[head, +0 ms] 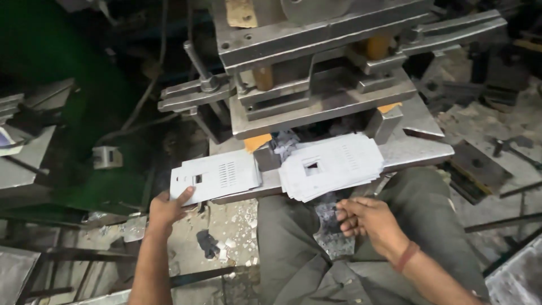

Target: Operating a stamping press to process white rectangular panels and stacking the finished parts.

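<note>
The left hand pinched the near edge of a punched metal sheet at centre left, thumb on top. The right hand, fingers loosely curled and holding nothing, hovered just below the stack of sheets on the press bed.

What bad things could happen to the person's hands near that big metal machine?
The left hand holds a stack of thin punched metal sheets by its edge; such edges may cut bare fingers. The press die sits just above the sheets, so a hand pushed too far in might get crushed. The loose pile overhangs the plate near the right hand and could slide onto the lap.
</note>
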